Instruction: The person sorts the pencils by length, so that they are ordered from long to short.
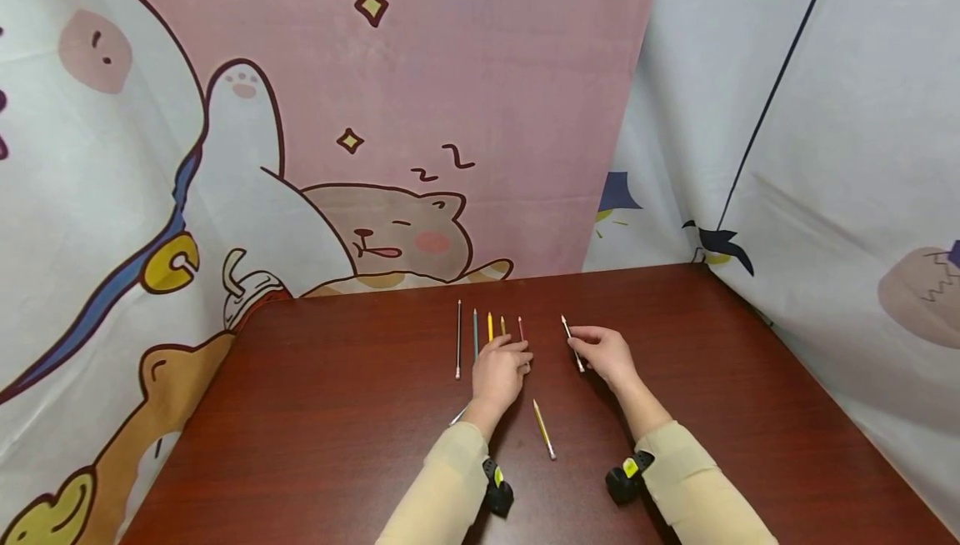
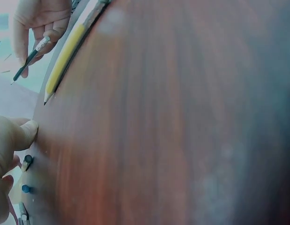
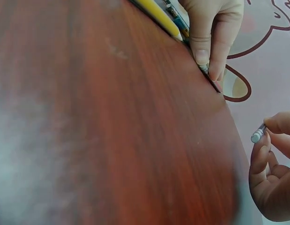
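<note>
My right hand (image 1: pixel 606 355) pinches a dark pencil (image 1: pixel 567 330) between thumb and fingers; its pale eraser end (image 3: pixel 256 137) shows in the right wrist view. To its left, my left hand (image 1: pixel 498 374) reaches over the desk, thumb and finger pinching a red pencil (image 1: pixel 521 327) near its eraser end. Left of that pencil lie a gold pencil (image 1: pixel 503 326), a yellow pencil (image 1: pixel 491 324), a blue pencil (image 1: pixel 476 330) and a black pencil (image 1: pixel 459 341), roughly parallel. The left hand covers the lower parts of some of these.
Nearer the body, another yellow pencil (image 1: pixel 543 428) lies at a slant between the forearms. One more pencil (image 1: pixel 458 416) pokes out from under the left wrist. All lie on a dark red wooden table (image 1: pixel 337 428), with cartoon-printed cloth (image 1: pixel 525 112) hanging behind it.
</note>
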Tool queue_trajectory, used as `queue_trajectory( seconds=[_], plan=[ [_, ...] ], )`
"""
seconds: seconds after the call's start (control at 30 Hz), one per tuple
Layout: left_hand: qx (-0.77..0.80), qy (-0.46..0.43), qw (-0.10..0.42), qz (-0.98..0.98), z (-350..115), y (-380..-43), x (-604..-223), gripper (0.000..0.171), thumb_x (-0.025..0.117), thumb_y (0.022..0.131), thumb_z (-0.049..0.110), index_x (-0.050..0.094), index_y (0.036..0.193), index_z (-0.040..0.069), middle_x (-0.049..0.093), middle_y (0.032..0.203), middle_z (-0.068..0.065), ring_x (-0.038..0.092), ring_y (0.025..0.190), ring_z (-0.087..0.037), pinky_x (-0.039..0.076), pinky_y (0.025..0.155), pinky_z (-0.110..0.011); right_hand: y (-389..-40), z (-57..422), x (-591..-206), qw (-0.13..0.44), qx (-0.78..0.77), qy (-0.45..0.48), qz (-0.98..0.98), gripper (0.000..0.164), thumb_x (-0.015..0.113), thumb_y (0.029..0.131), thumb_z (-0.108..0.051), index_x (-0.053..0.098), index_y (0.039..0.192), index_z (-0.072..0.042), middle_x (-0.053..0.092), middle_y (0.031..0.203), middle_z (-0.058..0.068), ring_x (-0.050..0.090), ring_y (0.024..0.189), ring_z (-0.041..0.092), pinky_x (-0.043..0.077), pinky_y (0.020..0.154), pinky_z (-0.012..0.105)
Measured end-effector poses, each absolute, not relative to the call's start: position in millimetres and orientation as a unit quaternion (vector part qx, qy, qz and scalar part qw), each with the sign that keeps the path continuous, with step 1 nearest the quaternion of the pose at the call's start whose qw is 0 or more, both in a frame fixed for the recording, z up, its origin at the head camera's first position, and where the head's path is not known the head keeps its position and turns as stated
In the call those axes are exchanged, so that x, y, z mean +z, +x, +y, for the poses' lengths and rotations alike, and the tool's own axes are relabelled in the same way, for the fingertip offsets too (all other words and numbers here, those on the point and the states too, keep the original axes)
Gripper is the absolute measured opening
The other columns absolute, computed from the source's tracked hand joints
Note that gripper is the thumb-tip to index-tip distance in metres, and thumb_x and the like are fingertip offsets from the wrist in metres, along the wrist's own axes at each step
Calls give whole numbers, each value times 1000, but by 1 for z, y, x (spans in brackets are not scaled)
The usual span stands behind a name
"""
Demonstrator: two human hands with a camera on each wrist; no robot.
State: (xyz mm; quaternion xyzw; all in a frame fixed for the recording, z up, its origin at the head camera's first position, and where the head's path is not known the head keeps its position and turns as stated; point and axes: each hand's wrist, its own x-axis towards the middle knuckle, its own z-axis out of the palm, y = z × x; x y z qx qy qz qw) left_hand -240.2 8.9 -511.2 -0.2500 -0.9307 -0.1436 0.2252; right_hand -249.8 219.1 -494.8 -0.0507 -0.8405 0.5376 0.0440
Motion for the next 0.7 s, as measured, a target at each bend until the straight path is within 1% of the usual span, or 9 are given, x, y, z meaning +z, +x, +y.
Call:
queue_trajectory(
  seconds=[0.2,0.33,0.43,0.53,0.7],
  plan=[
    [-131,-254,226,-931,6,-240,-510,16,79,83,15,81,99,19,71,114,7,59,119,-17,39,105,-25,-256,211,-493,38,508,-48,-859,30,69,91,-14,71,116,2,71,100,18,61,67,15,53,58,27],
    [-132,-250,227,-932,5,-240,-510,17,79,83,15,81,99,19,71,115,7,59,119,-18,39,105,-26,-260,203,-492,29,501,-48,-863,30,69,91,-15,71,116,2,72,91,13,63,67,16,53,57,28],
    [-132,-246,229,-933,5,-239,-511,17,79,82,15,81,99,19,71,114,8,59,119,-18,40,104,-26,-263,197,-491,25,491,-47,-870,29,70,91,-16,71,115,1,72,87,11,63,65,17,53,56,28],
    [-137,-243,226,-933,5,-239,-510,17,79,83,15,81,99,19,71,115,8,59,119,-18,40,104,-26,-265,192,-491,24,479,-45,-876,29,70,91,-16,71,115,0,72,89,11,63,64,17,53,55,29],
    [-141,-242,222,-934,4,-239,-510,18,80,82,15,81,99,18,71,115,7,59,120,-19,40,105,-29,-269,185,-490,26,462,-44,-885,28,71,90,-16,72,114,-2,72,84,9,61,58,15,49,52,28]
  ],
)
